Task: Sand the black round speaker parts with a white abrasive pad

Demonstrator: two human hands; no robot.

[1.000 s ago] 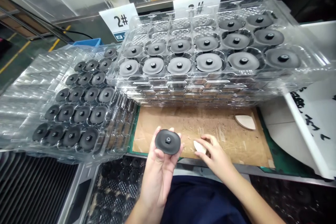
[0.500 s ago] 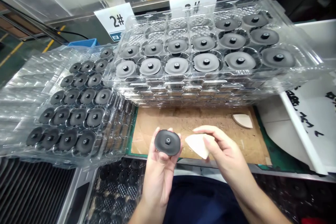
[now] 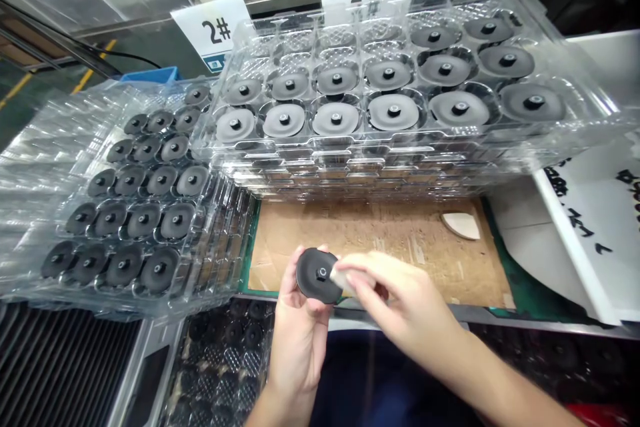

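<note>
My left hand (image 3: 300, 327) cradles a round black disc part (image 3: 313, 273) with a small central hub, its fingers curled behind the disc. My right hand (image 3: 400, 293) is above it, pinching a pale wedge-shaped pad (image 3: 340, 278). The pad presses on the disc's right side, and my fingers hide most of it. A second pale wedge (image 3: 461, 225) lies on the brown board (image 3: 380, 233), apart from both hands.
Stacked clear plastic trays (image 3: 350, 153) holding rows of grey discs fill the back, with a second tray stack (image 3: 215, 213) of black discs at left. Dark parts (image 3: 225, 353) lie below the bench edge. A "2#" card (image 3: 210, 30) stands behind the trays.
My right hand has moved left, bringing the pale wedge from the air beside the disc onto its right side. The left hand and disc stay nearly still, and the view has shifted slightly.
</note>
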